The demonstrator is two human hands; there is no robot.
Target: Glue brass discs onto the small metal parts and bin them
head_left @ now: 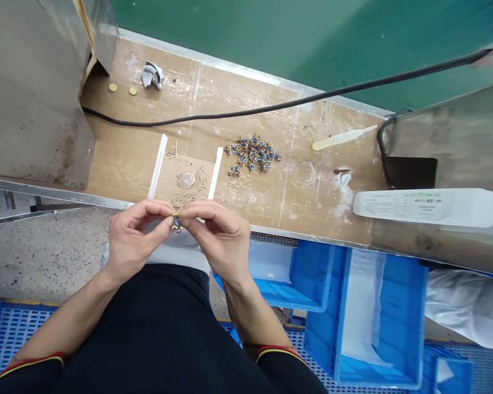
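Left hand: thumb and index finger pinched together on a small blue-and-gold piece.
Right hand: fingers likewise clamped on that piece, from the other side.
Held piece: between the two hands, just off the near edge of the cardboard-covered desk.
Pile: many small blue-and-gold parts heaped on the desk, beyond the right hand.
Taped patch: a clear, shiny, roundish blob and a thin yellow stick between two white strips of tape.
Cable: a long black cable crossing above the pile.
Right side: a translucent tapered tube and a white plastic bottle marked 401.
Below: open blue plastic crates.
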